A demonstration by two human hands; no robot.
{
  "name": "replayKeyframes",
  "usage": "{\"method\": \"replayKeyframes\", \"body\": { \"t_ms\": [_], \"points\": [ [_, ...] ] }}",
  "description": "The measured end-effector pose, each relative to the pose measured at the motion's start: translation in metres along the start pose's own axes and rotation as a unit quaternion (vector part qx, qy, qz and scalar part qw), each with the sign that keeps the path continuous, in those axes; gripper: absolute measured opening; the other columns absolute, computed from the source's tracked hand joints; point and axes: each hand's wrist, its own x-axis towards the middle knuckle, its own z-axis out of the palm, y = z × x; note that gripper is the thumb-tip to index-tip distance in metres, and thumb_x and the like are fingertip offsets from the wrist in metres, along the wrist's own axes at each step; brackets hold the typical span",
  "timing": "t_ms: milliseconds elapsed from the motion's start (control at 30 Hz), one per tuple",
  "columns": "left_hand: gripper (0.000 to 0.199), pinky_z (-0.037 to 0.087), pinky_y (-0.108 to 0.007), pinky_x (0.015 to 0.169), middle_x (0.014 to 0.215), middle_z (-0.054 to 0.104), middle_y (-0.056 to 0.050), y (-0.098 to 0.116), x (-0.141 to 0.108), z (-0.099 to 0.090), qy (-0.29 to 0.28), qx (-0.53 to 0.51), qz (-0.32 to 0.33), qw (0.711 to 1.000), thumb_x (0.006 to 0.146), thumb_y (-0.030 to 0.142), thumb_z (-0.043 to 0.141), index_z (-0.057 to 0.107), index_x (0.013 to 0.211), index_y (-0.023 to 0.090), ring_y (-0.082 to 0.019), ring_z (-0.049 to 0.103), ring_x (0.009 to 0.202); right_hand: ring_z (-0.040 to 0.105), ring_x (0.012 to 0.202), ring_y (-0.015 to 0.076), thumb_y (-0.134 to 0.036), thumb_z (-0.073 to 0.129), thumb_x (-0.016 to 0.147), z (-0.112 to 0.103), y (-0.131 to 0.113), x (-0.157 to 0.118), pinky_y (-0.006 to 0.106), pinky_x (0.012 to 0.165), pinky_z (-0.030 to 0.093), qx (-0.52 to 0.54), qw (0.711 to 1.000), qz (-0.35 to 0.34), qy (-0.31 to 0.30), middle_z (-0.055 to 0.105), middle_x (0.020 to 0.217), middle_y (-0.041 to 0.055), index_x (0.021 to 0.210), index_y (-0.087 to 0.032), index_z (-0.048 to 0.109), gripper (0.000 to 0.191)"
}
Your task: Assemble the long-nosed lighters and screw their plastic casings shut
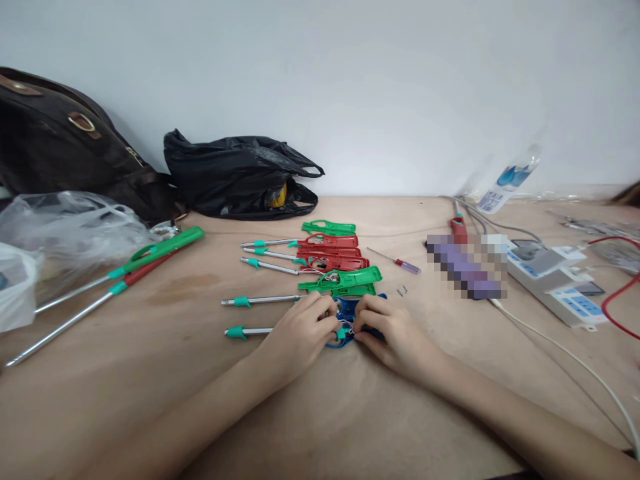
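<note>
dark bag (75, 147): is slumping at far left, brass-coloured ring showing
black plastic bag (235, 173): is lying near the wall (380, 93), something yellow showing inside
clear plastic bag (75, 220): is bunching in front of dark bag
white plastic bag (17, 297): is sitting at left edge
bottle (510, 177): is appearing tilted, near wall
power strip (543, 283): is lying on the surface (300, 420), right side
purple item (463, 263): is showing pixelated
white cable (565, 348): is running toward lower right
red cable (603, 305): is curving at right edge
</note>
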Motion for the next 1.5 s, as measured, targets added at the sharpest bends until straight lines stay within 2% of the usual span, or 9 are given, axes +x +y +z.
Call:
{"method": "replayKeyframes", "body": {
  "t_ms": [300, 433, 633, 800, 967, 1067, 1200, 1367, 1500],
  "points": [
    [0.024, 0.038, -0.036, 0.076, 0.1, 0.062, -0.007, -0.008, -0.002, -0.018, -0.063, 0.065, 0.072, 0.993, 0.096, 0.015, 0.043, 0.066, 0.092, 0.019, -0.022, 0.049, 0.092, 0.056, 0.077, 0.0206, -0.014, 0.047, 0.09, -0.004, -0.006, -0.003, 0.034, 0.066, 0.046, -0.143, 0.985, -0.092, -0.005, 0.061, 0.09, 0.0087, 0.083, -0.016, 0.063, 0.018],
    [0.03, 0.038, -0.037, 0.08, 0.103, 0.063, -0.008, -0.008, -0.005, -0.02, -0.067, 0.106, 0.118, 0.985, 0.096, 0.012, 0.038, 0.064, 0.107, 0.019, -0.023, 0.051, 0.093, 0.056, 0.078, 0.019, -0.015, 0.048, 0.09, -0.008, -0.004, -0.001, 0.033, 0.069, 0.047, -0.076, 0.994, -0.07, -0.025, 0.061, 0.092, 0.0078, 0.083, -0.017, 0.063, 0.017],
    [0.031, 0.04, -0.037, 0.08, 0.096, 0.064, -0.008, -0.007, -0.006, -0.018, -0.064, 0.152, 0.162, 0.973, 0.097, 0.013, 0.035, 0.065, 0.106, 0.014, -0.022, 0.053, 0.088, 0.056, 0.079, 0.0169, -0.012, 0.048, 0.089, -0.011, -0.001, 0.003, 0.031, 0.073, 0.047, 0.041, 0.998, 0.001, -0.041, 0.061, 0.089, 0.0058, 0.079, -0.017, 0.061, 0.017],
    [0.038, 0.041, -0.037, 0.083, 0.1, 0.063, -0.008, -0.004, -0.005, -0.023, -0.06, 0.059, 0.082, 0.993, 0.089, 0.004, 0.037, 0.064, 0.111, 0.02, -0.023, 0.054, 0.095, 0.057, 0.077, 0.0157, -0.024, 0.045, 0.097, -0.018, 0.002, 0.007, 0.029, 0.072, 0.046, 0.123, 0.991, 0.047, -0.02, 0.06, 0.083, 0.003, 0.083, -0.019, 0.06, 0.021],
    [0.032, 0.041, -0.034, 0.083, 0.1, 0.065, -0.005, -0.014, -0.002, -0.039, 0.01, -0.056, -0.001, 0.998, 0.092, 0.008, 0.038, 0.065, 0.104, 0.021, -0.02, 0.055, 0.095, 0.057, 0.083, 0.018, -0.026, 0.044, 0.097, -0.022, 0.007, 0.008, 0.032, 0.075, 0.046, 0.117, 0.99, 0.059, 0.043, 0.062, 0.086, 0.0042, 0.089, -0.02, 0.059, 0.018],
    [0.025, 0.041, -0.033, 0.077, 0.093, 0.067, -0.004, -0.026, -0.001, -0.052, -0.009, -0.055, -0.018, 0.998, 0.093, 0.013, 0.041, 0.065, 0.095, 0.02, -0.02, 0.058, 0.088, 0.057, 0.087, 0.0191, -0.019, 0.049, 0.094, -0.018, 0.005, 0.007, 0.033, 0.077, 0.046, 0.082, 0.995, 0.032, 0.035, 0.062, 0.091, 0.0053, 0.091, -0.02, 0.059, 0.011],
    [0.02, 0.041, -0.028, 0.069, 0.082, 0.066, -0.003, -0.035, -0.002, -0.064, -0.073, -0.07, -0.028, 0.994, 0.09, 0.016, 0.047, 0.065, 0.083, 0.02, -0.018, 0.058, 0.077, 0.057, 0.094, 0.0217, -0.019, 0.05, 0.093, -0.007, 0.0, 0.005, 0.039, 0.083, 0.047, 0.033, 0.999, -0.03, 0.005, 0.063, 0.1, 0.0086, 0.098, -0.018, 0.062, 0.013],
    [0.009, 0.04, -0.026, 0.062, 0.081, 0.066, -0.002, -0.033, -0.006, -0.063, -0.149, -0.085, -0.044, 0.984, 0.084, 0.024, 0.058, 0.065, 0.08, 0.02, -0.018, 0.059, 0.073, 0.056, 0.102, 0.0223, -0.02, 0.052, 0.092, 0.004, -0.004, 0.004, 0.042, 0.089, 0.047, 0.007, 0.997, -0.078, -0.014, 0.063, 0.11, 0.009, 0.108, -0.019, 0.063, 0.019],
    [0.007, 0.039, -0.024, 0.059, 0.079, 0.066, -0.001, -0.034, -0.01, -0.057, -0.165, -0.085, -0.062, 0.981, 0.083, 0.02, 0.057, 0.063, 0.08, 0.02, -0.017, 0.059, 0.069, 0.056, 0.102, 0.0208, -0.019, 0.051, 0.093, 0.008, -0.004, 0.004, 0.039, 0.089, 0.047, -0.003, 0.996, -0.087, -0.012, 0.063, 0.109, 0.008, 0.108, -0.019, 0.063, 0.019]
  ]
}}
